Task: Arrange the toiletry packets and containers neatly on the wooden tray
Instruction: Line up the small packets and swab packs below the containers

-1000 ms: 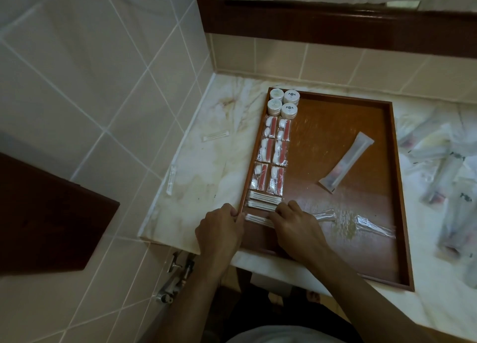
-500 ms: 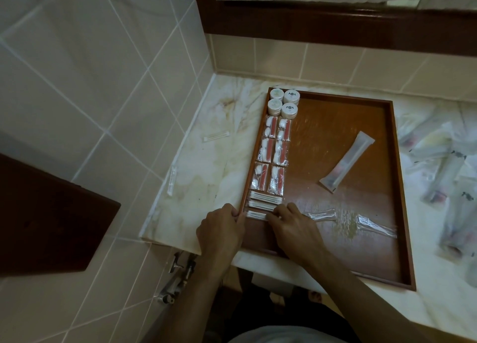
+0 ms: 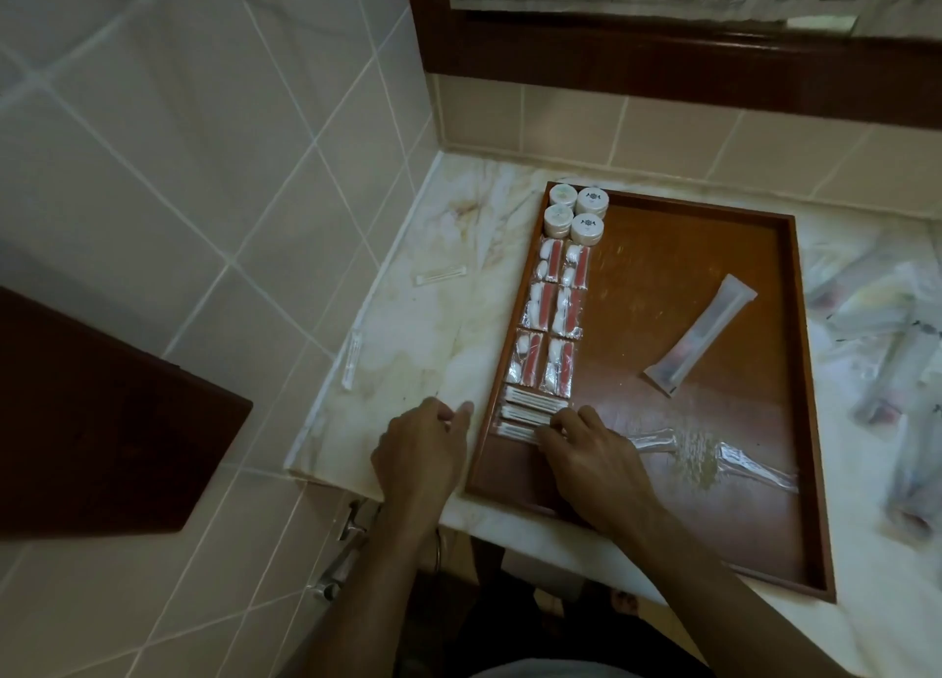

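The wooden tray (image 3: 662,269) lies on the marble counter. Along its left rim sit several round white containers (image 3: 576,213), below them two columns of red-and-white packets (image 3: 553,315), then three cotton-swab packets (image 3: 530,407) stacked close together. My right hand (image 3: 596,453) rests in the tray with its fingertips pressing the right end of the lowest swab packet. My left hand (image 3: 423,443) lies on the counter just outside the left rim, fingers relaxed and holding nothing. A long toothbrush packet (image 3: 701,336) lies diagonally mid-tray.
Two clear plastic packets (image 3: 657,440) (image 3: 754,466) lie in the tray's near part. Loose swab packets (image 3: 441,273) (image 3: 351,361) sit on the counter at left. A pile of long packets (image 3: 892,351) covers the counter at right. A dark wooden panel (image 3: 102,422) juts in lower left.
The lowest swab packet has been pushed up against the other two. My left hand has come off the tray's left rim and moved slightly left onto the counter.
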